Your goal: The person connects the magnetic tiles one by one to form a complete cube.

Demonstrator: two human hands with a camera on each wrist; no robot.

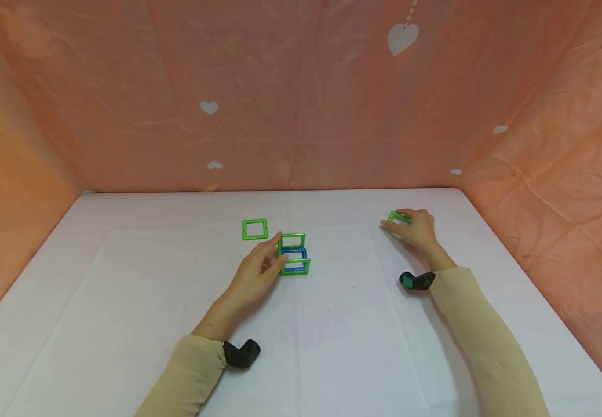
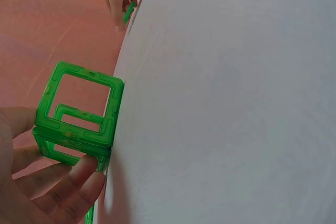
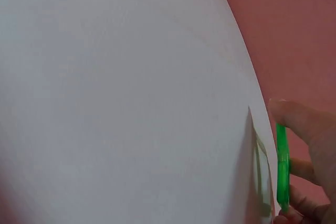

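Note:
At mid-table my left hand (image 1: 252,277) holds the side of a small box-like build of square magnetic tiles (image 1: 296,262). Green frames stand on its sides, and a blue tile (image 1: 294,250) shows among them. Seen from the left wrist, the thumb and fingers (image 2: 58,184) lie along the green frames (image 2: 84,134). Off to the right, my right hand (image 1: 418,233) pinches one green square tile (image 1: 392,215) by its edges, above the table. The right wrist view shows this tile (image 3: 283,166) edge-on between thumb and fingers.
Another green square tile (image 1: 255,237) lies flat just behind and left of the build. A white cloth (image 1: 353,341) covers the table. Orange sheets with white hearts (image 1: 301,104) hang behind it and along both sides.

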